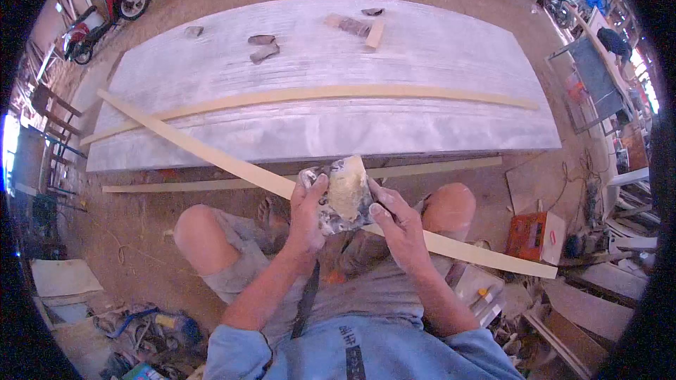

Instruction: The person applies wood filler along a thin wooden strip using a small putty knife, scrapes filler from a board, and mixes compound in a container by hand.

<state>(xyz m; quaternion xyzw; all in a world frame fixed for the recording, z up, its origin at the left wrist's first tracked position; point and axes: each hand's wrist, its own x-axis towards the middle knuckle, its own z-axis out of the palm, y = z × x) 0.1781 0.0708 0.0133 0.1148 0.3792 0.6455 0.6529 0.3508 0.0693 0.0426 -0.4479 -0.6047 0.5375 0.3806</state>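
Observation:
In front of my lap, a black-and-white smeared piece (329, 218) carries a thick lump of cream-coloured paste (348, 193). My left hand (308, 204) is closed round its left side, thumb on top. At its right edge my right hand (396, 218) is closed too, with white smears on the fingers; whether a separate scraper is in it I cannot tell. Beneath both hands a long pale wooden strip (204, 151) runs slantwise from the table at upper left to the lower right. A second strip (317, 93) lies lengthwise on the white-dusted table (422, 130).
Sandpaper pieces (264, 51) and small wooden blocks (375, 34) lie on the table's far part. Another strip (176, 186) is low along its near edge. A red crate (525, 234) and board offcuts (588, 306) are at right. A motorbike (113, 3) stands at far left.

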